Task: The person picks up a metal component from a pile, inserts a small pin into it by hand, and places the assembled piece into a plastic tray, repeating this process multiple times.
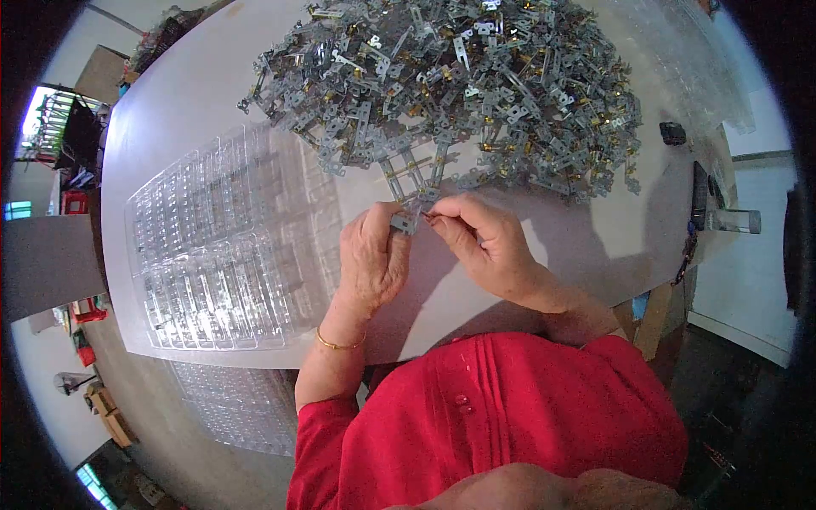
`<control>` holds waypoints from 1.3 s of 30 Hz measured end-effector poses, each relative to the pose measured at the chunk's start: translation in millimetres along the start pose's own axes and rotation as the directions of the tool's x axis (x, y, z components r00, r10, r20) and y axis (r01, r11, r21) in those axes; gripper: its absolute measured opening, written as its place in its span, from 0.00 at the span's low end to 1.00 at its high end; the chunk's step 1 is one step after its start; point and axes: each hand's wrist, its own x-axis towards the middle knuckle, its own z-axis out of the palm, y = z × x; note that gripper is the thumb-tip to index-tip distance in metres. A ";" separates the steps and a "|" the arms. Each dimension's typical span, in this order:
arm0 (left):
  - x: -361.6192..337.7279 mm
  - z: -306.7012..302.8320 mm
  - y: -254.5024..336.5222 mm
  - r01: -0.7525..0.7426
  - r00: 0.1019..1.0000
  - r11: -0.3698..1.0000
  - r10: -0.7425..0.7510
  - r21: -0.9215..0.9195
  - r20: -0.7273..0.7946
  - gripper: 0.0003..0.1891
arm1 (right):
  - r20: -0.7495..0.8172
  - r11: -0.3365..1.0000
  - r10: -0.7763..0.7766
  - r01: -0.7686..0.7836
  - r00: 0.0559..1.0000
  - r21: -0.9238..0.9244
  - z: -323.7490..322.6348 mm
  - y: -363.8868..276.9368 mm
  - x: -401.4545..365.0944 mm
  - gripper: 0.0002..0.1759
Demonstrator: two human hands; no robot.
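Note:
Both of my hands are close together over the table, just below a large pile of small metal parts (459, 85). My left hand (374, 255) is closed on a small grey metal piece (403, 223), held at its fingertips. Close beside it on the right, my right hand (484, 246) pinches something small and dark at the tips of thumb and index finger, too small to name. Just above my hands, several long metal strips (408, 170) stick out of the pile's lower edge.
Clear plastic trays (208, 255) with rows of compartments lie on the table's left side. A small black object (672, 133) is right of the pile. Clear plastic sheeting (688, 59) covers the back right, and a clear cylinder (738, 221) juts out at the right edge.

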 end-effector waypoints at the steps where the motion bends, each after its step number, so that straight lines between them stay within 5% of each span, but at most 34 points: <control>1: 1.1 -0.4 -0.5 -0.059 0.998 0.997 0.059 0.055 0.011 0.05 | 0.001 0.999 -0.032 0.032 0.999 -0.017 0.1 2.2 0.3 0.05; 4: 0.9 1.8 0.6 -0.106 0.994 0.985 0.104 0.139 0.024 0.07 | -0.002 0.998 -0.058 0.058 0.998 -0.027 -0.4 7.4 0.5 0.06; 10: 1.6 3.8 0.7 -0.143 0.990 0.967 0.134 0.210 0.052 0.10 | 0.175 0.858 0.300 -0.345 0.938 0.379 -3.8 -0.7 0.6 0.10; 13: 2.7 6.7 4.2 -0.183 0.983 0.958 0.175 0.220 0.056 0.10 | 0.203 0.860 0.332 -0.384 0.921 0.337 -7.0 -3.7 2.8 0.09; 19: 1.1 12.5 5.2 -0.239 0.971 0.930 0.221 0.280 0.097 0.11 | -0.033 0.992 -0.065 0.068 0.997 0.109 1.0 14.1 5.2 0.05; 22: 1.6 14.2 6.5 -0.211 0.977 0.929 0.210 0.304 0.035 0.10 | -0.183 0.972 -0.117 0.151 0.976 0.181 3.4 14.9 6.5 0.05; 31: 0.7 9.8 5.4 -0.125 0.980 0.865 0.184 0.486 -0.075 0.08 | 0.091 0.936 0.186 -0.204 0.978 0.286 4.7 4.8 -2.8 0.06; 39: 4.3 9.8 8.5 -0.124 0.976 0.839 0.200 0.530 -0.088 0.11 | -0.067 0.999 -0.041 0.039 0.997 -0.028 1.3 0.7 0.8 0.07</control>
